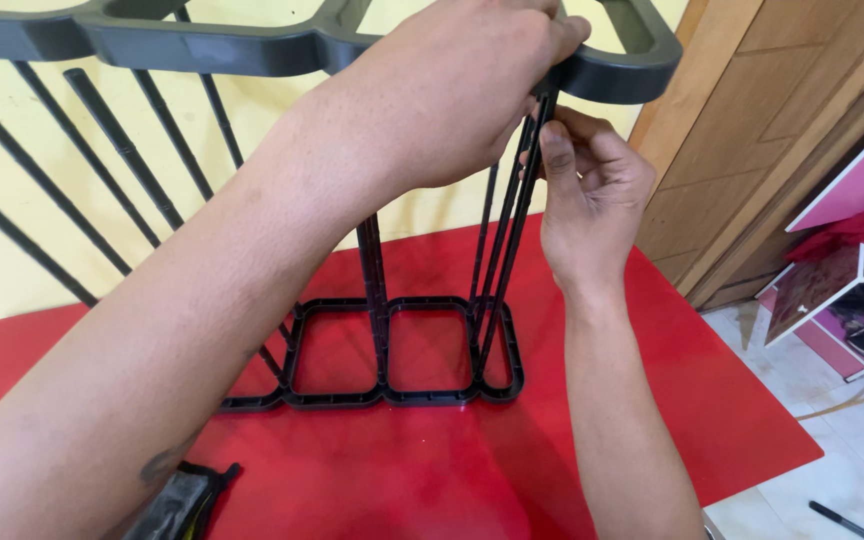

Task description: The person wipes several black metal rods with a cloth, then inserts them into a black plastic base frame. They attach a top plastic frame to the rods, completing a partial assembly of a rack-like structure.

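Both hands work at the top of a dark grey plastic rack (392,350) that stands on a red worktop (472,470). The left hand (452,100) is closed over the rack's upper frame (202,40), fingers wrapped around its rim near the right corner. Just below and touching it, the right hand (592,200) pinches a thin upright rod (512,240) between thumb and fingers, close under the upper frame. Well beneath both hands, the rack's lower frame (402,395) rests flat on the worktop, with more rods rising from it. By the left forearm, at the near edge of the worktop, lies a small dark bag (182,500). Beyond the right hand stands a wooden door (752,150).
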